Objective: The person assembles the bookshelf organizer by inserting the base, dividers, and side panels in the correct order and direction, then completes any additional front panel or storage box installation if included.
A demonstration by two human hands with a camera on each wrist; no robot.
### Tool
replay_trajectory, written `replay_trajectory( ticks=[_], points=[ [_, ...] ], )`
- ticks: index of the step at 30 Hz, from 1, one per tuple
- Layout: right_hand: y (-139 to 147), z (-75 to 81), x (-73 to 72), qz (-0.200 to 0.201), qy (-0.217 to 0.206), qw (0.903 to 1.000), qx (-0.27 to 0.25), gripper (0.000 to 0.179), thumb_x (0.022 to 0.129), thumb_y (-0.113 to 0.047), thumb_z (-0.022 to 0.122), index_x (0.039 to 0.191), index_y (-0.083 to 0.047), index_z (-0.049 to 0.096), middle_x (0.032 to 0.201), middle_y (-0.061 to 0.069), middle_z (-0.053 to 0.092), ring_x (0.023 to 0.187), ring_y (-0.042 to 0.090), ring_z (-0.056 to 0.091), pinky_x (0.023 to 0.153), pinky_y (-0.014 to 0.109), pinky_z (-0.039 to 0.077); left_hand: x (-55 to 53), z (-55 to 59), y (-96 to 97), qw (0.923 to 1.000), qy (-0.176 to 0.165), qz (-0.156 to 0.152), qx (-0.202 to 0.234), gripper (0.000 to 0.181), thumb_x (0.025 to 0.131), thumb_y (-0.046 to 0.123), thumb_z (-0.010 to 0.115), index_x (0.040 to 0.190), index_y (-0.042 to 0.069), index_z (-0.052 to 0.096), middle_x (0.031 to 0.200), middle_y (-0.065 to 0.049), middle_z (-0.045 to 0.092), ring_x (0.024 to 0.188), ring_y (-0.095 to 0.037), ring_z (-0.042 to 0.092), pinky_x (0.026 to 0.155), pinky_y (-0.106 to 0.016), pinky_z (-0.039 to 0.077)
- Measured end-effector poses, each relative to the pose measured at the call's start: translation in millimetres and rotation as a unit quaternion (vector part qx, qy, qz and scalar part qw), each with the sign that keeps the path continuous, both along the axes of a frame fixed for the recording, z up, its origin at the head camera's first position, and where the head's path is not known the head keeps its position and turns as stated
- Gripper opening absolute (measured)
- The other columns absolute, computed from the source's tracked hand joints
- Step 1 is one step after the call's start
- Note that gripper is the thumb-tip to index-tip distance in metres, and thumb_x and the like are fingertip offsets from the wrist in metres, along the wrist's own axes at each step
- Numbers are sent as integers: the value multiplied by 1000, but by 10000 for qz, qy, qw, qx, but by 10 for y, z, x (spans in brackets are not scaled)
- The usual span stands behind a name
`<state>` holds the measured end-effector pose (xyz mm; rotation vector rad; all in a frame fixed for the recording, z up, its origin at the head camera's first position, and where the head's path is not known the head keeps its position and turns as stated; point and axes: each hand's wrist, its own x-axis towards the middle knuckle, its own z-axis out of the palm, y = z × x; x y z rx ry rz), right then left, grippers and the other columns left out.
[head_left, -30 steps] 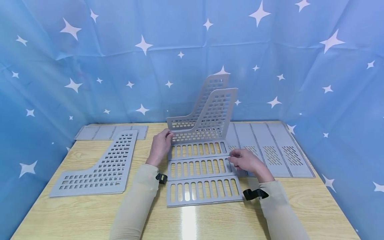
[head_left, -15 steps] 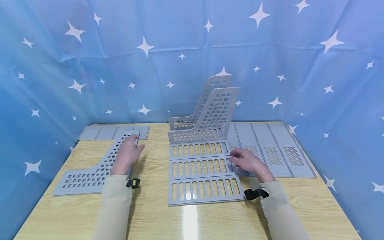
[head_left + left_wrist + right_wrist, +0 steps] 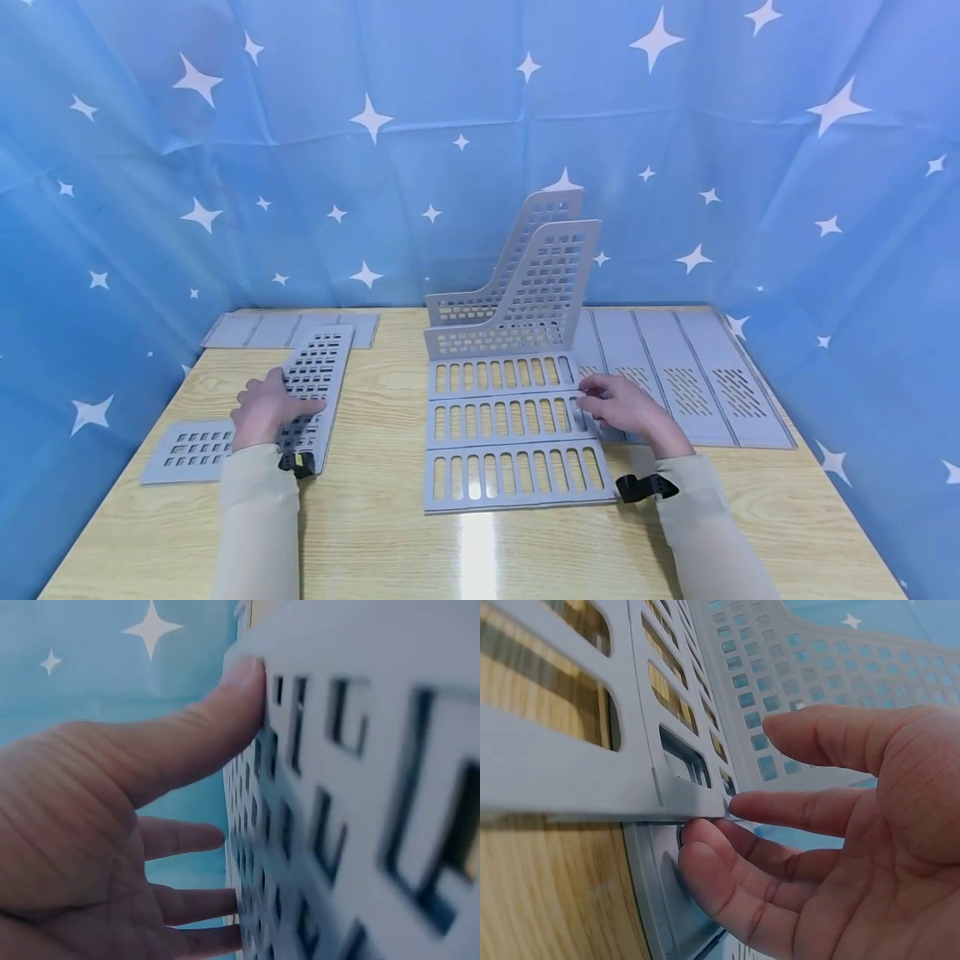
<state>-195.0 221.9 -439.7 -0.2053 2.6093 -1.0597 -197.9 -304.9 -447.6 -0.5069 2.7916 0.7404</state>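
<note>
In the head view my left hand [image 3: 262, 407] lies over a grey, perforated L-shaped panel [image 3: 335, 333] flat on the table's left. Its fingers are spread past the panel's inner edge, with the thumb on the perforated face. The left wrist view shows the thumb [image 3: 240, 690] touching that face and straight fingers behind. At the centre lies a slotted grey base [image 3: 480, 505] of several rows. My right hand [image 3: 622, 404] rests at its right edge, fingers loosely bent; in the right wrist view the fingertips [image 3: 701, 874] are by the edge, the thumb apart.
Two perforated L-shaped panels, a front one [image 3: 555, 227] and a rear one [image 3: 558, 197], stand upright at the base's back. Flat grey folded panels [image 3: 652, 342] lie at the right, and others [image 3: 270, 331] at the back left. A blue star-patterned curtain [image 3: 420, 58] surrounds the table.
My left hand has left the front upright panel and moved left and nearer onto the L-shaped panel lying flat. The right hand has stayed by the base's edge.
</note>
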Motion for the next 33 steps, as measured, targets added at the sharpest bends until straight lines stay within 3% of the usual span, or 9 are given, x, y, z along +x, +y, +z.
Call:
replay_trajectory(
  ticks=[6,11,14,18,20,24,29,33],
  points=[
    [3,-9,7,11,19,10000,21,48,104,-23,61,139,8,55,128,26,61,76,21,63,73,36,51,-20,-44,-54,9989,398,221,64,110,79,40,89,156,-10,26,135,-43,34,118,-57,34,102,-72,31],
    [8,-22,11,-5,10,10000,-17,47,103,-22,62,139,8,55,127,25,62,77,21,63,73,36,52,-40,-12,-39,9925,1171,290,187,112,77,27,92,159,-6,24,135,-42,36,115,-54,38,102,-69,29],
    [11,-28,7,31,7,10000,-65,47,103,-22,61,139,9,55,126,25,61,77,21,63,73,36,52,-44,79,-6,9876,1552,132,214,102,82,22,88,158,-7,26,136,-42,38,117,-54,40,102,-69,29],
    [9,-30,-9,36,40,10000,-52,47,103,-22,61,139,8,55,124,24,62,77,20,63,74,36,52,-18,266,107,9798,1853,-164,734,84,91,18,80,156,-6,33,133,-36,50,113,-49,54,96,-62,44],
    [8,-30,-16,37,63,10000,-26,46,103,-22,61,139,8,56,123,23,63,78,20,62,74,36,52,1,353,202,9731,2035,-302,1040,71,96,19,75,153,-4,38,127,-32,58,108,-46,62,89,-59,52],
    [4,-34,-23,34,75,10000,-20,46,103,-21,61,138,8,56,122,23,63,79,21,63,73,35,52,9,453,457,9532,2625,-632,1364,50,102,17,67,142,-4,45,117,-29,65,100,-43,68,85,-55,54],
    [-2,-45,-24,11,62,10000,-62,45,103,-20,61,137,8,57,120,23,64,80,22,62,71,34,52,-25,436,766,9262,3298,-1050,1494,44,101,15,68,133,-6,46,112,-28,66,90,-38,65,77,-46,51],
    [-10,-53,-27,-19,37,10000,-90,45,103,-20,61,137,8,57,119,21,64,80,21,61,71,34,52,-49,389,931,9126,3604,-1168,1536,43,99,15,70,129,-6,47,104,-24,66,78,-32,57,67,-39,45]
  ],
)
